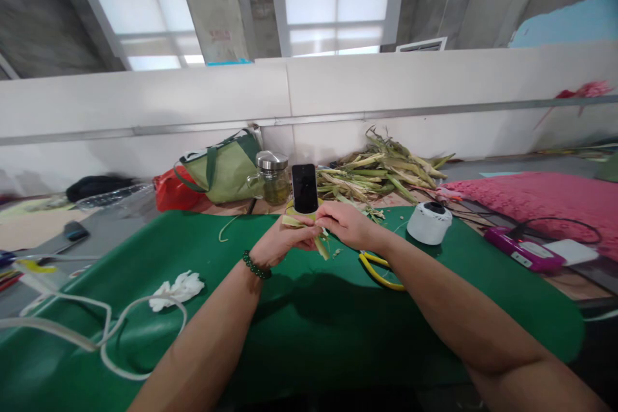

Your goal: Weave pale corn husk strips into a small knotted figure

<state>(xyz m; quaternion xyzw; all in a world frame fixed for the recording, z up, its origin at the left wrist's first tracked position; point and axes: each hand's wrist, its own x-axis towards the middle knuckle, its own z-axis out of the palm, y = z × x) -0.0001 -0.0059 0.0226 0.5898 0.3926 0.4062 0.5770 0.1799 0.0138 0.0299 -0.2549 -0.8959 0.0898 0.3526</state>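
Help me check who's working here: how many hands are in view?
2: the left hand and the right hand, close together at pale green plant strips in front of the phone.

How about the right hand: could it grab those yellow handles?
Probably yes: the yellow handles lie close by on the green mat, seemingly uncovered. But the right hand seems to be pinching the green strip.

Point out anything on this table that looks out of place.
A crumpled white wad, perhaps tissue, lies on the left of the green mat, like stray litter. Beside it, a white cable sprawls in untidy loops that might snag. Small plant scraps are scattered before the stalk pile. Nothing looks clearly broken.
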